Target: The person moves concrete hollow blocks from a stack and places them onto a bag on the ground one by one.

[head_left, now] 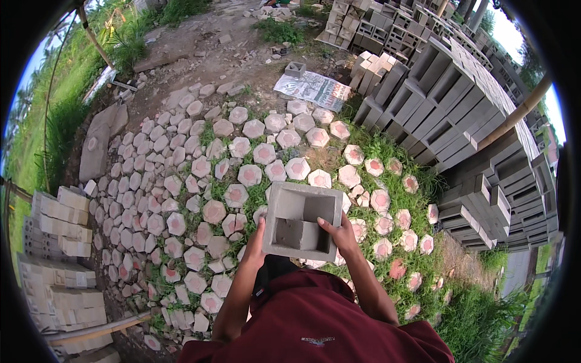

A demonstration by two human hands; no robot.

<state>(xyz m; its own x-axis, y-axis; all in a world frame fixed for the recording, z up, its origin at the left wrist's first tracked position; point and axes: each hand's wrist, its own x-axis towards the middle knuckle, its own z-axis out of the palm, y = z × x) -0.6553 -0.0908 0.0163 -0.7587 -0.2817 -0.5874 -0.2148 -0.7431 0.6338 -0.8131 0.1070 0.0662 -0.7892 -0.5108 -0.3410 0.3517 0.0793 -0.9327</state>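
A grey hollow concrete block (308, 192) is held up in front of my body, its cavities and the web between them facing me. My left hand (255, 243) grips the block's left side, the fingers mostly hidden behind it. On the lower right side my right hand (340, 235) is closed on the block, the thumb reaching over its edge. Below the block is the front of my dark red shirt (315, 320).
Hexagonal pavers (213, 212) with grass between them cover the ground. Tall stacks of grey blocks (448, 97) rise at the right; paler blocks (60, 278) are piled at the left. Far ahead, another block (295, 69) stands by a printed sheet (315, 89). A pole (514, 115) leans at the right.
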